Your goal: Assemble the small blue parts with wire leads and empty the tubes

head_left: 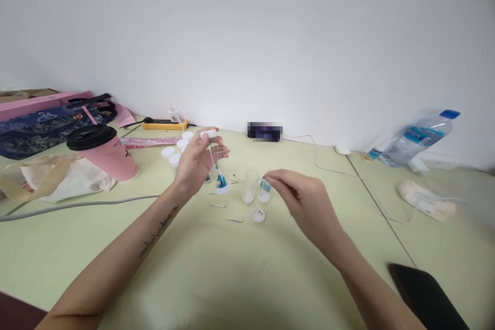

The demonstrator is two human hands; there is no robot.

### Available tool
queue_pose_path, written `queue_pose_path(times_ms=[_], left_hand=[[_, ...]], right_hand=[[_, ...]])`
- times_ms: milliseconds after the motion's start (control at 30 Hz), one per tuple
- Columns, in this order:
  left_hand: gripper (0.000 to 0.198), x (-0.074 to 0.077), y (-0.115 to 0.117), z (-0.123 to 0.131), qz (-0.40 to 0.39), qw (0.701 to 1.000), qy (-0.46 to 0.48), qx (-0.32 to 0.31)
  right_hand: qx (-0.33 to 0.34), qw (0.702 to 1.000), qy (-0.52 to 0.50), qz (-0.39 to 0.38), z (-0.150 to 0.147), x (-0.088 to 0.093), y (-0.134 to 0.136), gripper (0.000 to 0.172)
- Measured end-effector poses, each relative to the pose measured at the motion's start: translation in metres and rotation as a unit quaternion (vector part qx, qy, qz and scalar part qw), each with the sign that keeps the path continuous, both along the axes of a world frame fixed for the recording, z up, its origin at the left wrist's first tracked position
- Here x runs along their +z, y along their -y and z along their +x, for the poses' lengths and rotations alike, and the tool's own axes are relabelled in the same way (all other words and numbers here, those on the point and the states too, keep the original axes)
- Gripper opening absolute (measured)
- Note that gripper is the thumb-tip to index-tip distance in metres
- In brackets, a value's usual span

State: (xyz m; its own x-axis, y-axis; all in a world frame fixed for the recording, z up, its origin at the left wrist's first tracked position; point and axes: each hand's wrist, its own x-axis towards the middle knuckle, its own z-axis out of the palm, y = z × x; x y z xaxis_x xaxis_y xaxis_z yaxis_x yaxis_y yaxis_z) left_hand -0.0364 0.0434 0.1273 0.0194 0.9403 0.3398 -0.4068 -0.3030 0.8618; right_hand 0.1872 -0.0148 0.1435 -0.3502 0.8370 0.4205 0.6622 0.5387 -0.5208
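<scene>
My left hand (197, 162) is closed round a clear tube (216, 162) with white ends, tilted over the table. Blue pieces show inside near its lower end. My right hand (303, 193) is pinched on a thin metal rod (240, 181) that points left toward the tube; its exact kind is too small to tell. Between the hands, a clear container (250, 188) stands upright. Beside it are a small white-rimmed cup (264, 196) and a white cap (259, 215) holding small dark bits. Two L-shaped metal keys (234, 219) (219, 205) lie in front.
Several white-lidded jars (168, 153) stand behind my left hand. Further left are a pink cup (112, 154), a cloth bag (73, 175) and a yellow power strip (164, 124). A blurred device (264, 132) leans at the wall. Rightward are a water bottle (419, 139) and a black phone-like slab (425, 294).
</scene>
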Motion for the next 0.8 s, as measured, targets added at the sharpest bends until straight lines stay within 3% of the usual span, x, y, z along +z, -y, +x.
queue_pose_path(times_ms=[167, 333, 500, 667, 800], left_hand=[[0.028, -0.008, 0.01, 0.013, -0.1, 0.99, 0.033, -0.093], [0.031, -0.015, 0.018, 0.021, -0.146, 0.975, 0.032, -0.163], [0.033, -0.022, 0.029, 0.03, -0.153, 0.968, -0.025, -0.198], [0.045, -0.033, 0.043, 0.04, -0.197, 0.934, -0.093, -0.284], [0.045, -0.034, 0.054, 0.045, -0.197, 0.921, -0.137, -0.306]], right_hand=[[-0.055, 0.996, 0.036, -0.065, 0.005, 0.004, -0.003, 0.029], [-0.001, 0.995, 0.031, -0.091, 0.006, 0.002, -0.005, 0.038], [0.03, 0.993, -0.026, -0.114, 0.006, 0.006, -0.003, 0.022], [0.028, 0.999, 0.026, -0.014, 0.006, 0.006, 0.002, 0.018], [0.071, 0.988, 0.122, 0.054, 0.0, 0.003, 0.01, 0.019]])
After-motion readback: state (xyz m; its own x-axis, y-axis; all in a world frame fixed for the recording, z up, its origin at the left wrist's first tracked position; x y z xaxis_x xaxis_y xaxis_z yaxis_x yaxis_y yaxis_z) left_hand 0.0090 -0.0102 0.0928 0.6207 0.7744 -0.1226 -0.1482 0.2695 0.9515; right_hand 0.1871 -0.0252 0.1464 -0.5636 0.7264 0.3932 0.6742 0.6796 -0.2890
